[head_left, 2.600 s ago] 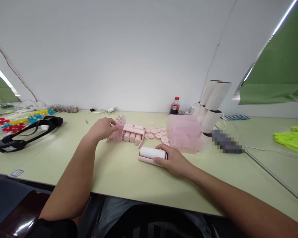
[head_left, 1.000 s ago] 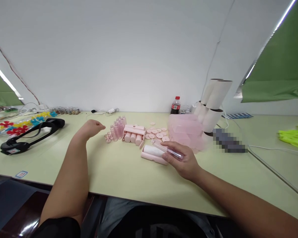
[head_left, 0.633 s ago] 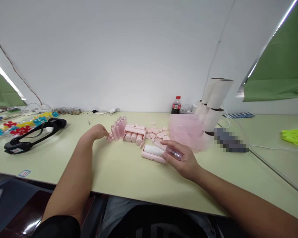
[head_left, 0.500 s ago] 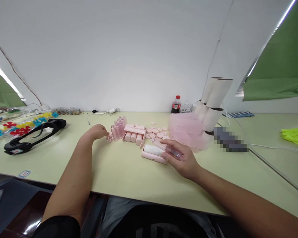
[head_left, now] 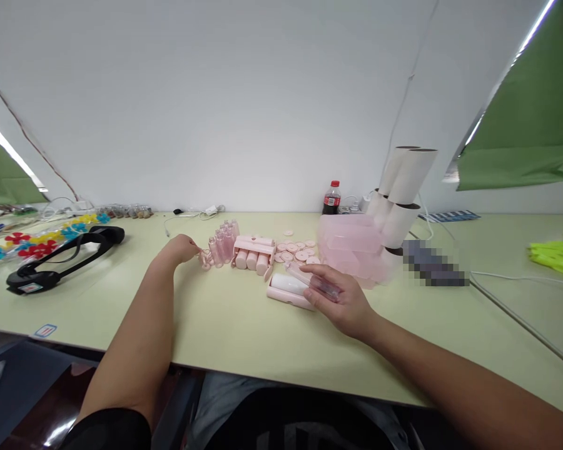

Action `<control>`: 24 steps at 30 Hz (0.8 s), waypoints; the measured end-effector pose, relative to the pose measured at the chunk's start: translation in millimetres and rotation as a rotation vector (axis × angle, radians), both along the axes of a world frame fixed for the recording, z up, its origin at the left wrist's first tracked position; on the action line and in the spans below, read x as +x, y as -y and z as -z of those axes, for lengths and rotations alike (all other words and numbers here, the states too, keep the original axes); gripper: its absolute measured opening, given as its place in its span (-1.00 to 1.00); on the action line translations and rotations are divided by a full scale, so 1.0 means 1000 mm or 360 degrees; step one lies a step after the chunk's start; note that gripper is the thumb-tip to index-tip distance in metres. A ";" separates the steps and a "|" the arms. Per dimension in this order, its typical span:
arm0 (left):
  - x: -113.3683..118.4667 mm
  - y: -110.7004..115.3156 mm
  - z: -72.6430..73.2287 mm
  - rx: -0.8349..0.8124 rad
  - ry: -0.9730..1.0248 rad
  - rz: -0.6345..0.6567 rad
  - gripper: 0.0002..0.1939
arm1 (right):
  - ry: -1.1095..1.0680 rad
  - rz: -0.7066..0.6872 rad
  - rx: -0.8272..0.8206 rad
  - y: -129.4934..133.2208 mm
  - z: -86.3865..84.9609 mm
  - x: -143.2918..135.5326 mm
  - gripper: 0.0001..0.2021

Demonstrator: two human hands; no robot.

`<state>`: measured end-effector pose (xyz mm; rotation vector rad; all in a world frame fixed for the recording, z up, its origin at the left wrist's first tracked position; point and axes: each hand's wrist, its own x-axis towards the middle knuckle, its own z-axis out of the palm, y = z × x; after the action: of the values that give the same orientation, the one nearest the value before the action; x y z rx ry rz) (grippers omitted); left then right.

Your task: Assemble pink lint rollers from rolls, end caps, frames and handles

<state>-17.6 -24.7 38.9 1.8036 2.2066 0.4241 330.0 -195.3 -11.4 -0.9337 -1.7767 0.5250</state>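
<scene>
A: Right hand (head_left: 349, 306)?
B: Closed round a clear pink bottle (head_left: 319, 285), index finger along its far side, thumb along its near side. Bottle tilted, neck up and to the left.
A: Bottle position?
B: In front of the person, at the right end of an open pink case (head_left: 288, 299). A white roll (head_left: 286, 284) lies lengthwise in the case. Contact between bottle and roll: cannot tell.
A: Left hand (head_left: 182, 249)?
B: Fingers curled in, wrist bent, fingertips at the left edge of a small heap of pink pieces (head_left: 207, 259). Whether they are pinched on one: cannot tell, too small.
A: Beside the heap?
B: Other bottles (head_left: 224, 242), upright in a close group just to its right. Next, a pink rack (head_left: 253, 245) with three cylinders (head_left: 252, 260) side by side at its front. Then loose pale discs (head_left: 302, 255), some overlapping.
A: Further right?
B: Translucent pink boxes (head_left: 349, 240), stacked; white tubes (head_left: 410, 178), also stacked, just behind and to the right. Cola (head_left: 331, 203) upright near the wall, behind the boxes.
A: Far left?
B: Black headset (head_left: 98, 235) on the table (head_left: 225, 331), near bright flowers (head_left: 37, 250), well apart from the left hand.
</scene>
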 end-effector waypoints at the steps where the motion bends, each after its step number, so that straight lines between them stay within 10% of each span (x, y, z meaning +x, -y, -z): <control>1: -0.001 0.001 -0.003 0.0035 -0.0007 -0.0034 -0.88 | -0.0007 -0.0002 -0.0009 0.000 0.000 0.000 -0.71; 8: -0.001 0.008 -0.011 0.0860 0.0391 -0.0290 -0.96 | -0.0066 -0.0043 -0.0097 0.000 -0.003 -0.003 -0.71; 14: 0.036 0.021 -0.018 0.1634 0.1444 0.0032 -0.88 | -0.0113 0.0039 -0.0112 -0.002 0.001 -0.003 -0.73; 24: 0.141 0.103 0.017 0.0675 0.1414 0.1277 -0.68 | -0.0347 -0.0156 0.0015 -0.005 -0.001 0.000 -0.81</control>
<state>123.1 -128.1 22.2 1.9399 0.7659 1.2345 329.5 -189.8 -10.7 -0.7553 -1.6309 0.6556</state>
